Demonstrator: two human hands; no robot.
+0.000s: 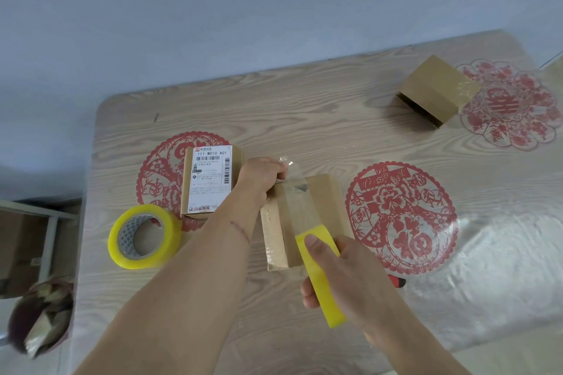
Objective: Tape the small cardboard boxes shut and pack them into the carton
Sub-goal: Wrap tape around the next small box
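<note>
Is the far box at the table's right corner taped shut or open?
Partly open: the far box lies on its side, its near-left end a dark untaped gap, while clear tape covers its right end.

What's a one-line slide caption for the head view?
Left hand pins the tape end on a small box while right hand pulls the yellow tape roll back.

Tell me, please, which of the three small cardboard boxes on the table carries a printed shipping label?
The labelled box, beside the idle tape roll; the box being taped and the far-right box show plain cardboard.
</note>
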